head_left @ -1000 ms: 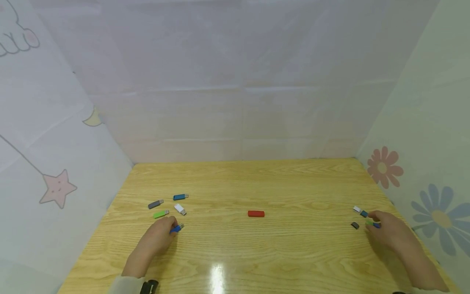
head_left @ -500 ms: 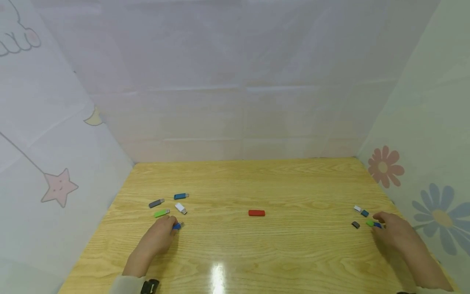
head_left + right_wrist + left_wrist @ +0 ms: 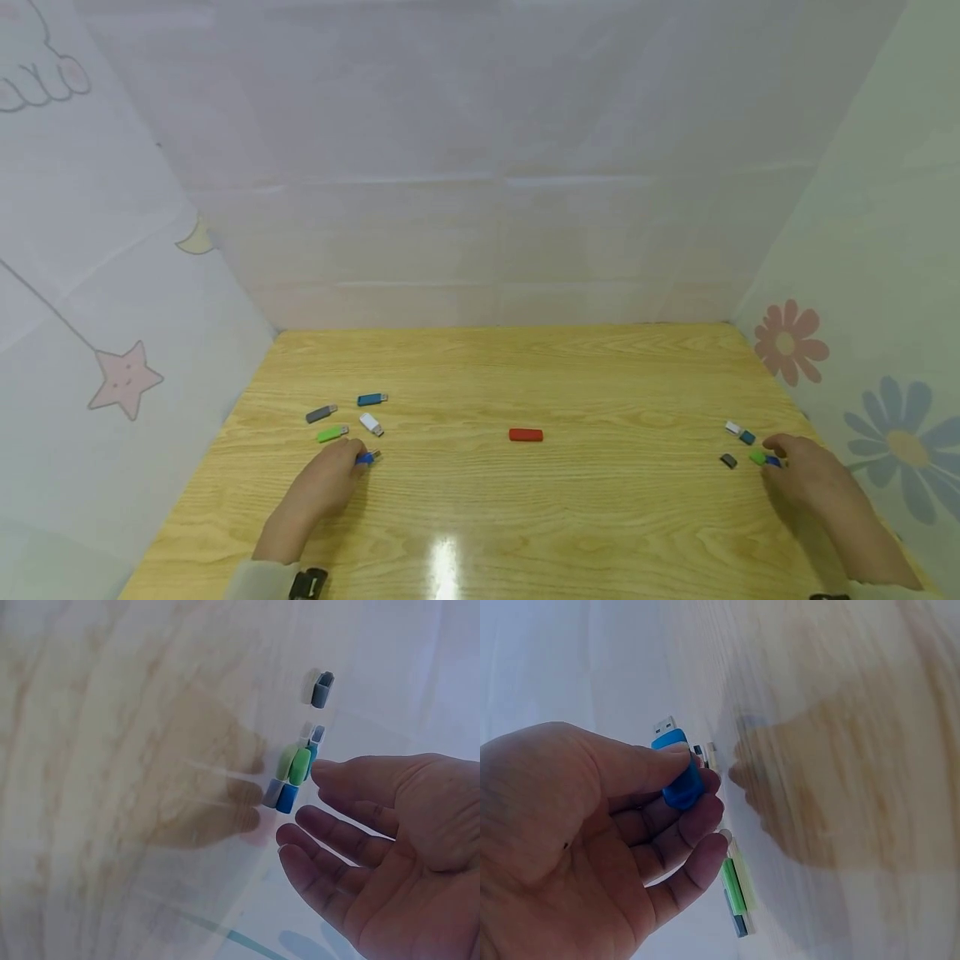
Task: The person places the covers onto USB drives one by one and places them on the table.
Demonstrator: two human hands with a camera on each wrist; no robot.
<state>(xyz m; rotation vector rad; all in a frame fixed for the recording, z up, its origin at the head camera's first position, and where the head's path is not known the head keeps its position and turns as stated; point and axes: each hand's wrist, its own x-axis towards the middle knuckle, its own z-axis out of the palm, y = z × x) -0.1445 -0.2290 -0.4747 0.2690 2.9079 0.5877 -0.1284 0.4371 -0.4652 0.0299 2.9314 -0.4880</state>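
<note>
Across the wooden surface [image 3: 570,525], uncapping and sorting seemed in hand: the blue stick [image 3: 682,787] was pinched by the left hand [image 3: 592,825] near the green stick [image 3: 332,433]; the right hand [image 3: 409,847] was held loosely spread beside the blue cap [image 3: 287,798]. Setting-down apparently was required next.

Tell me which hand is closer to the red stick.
Left. The left hand, pinching a bright blue USB stick, is left of the red stick; the right hand is farther away, to its right.
</note>
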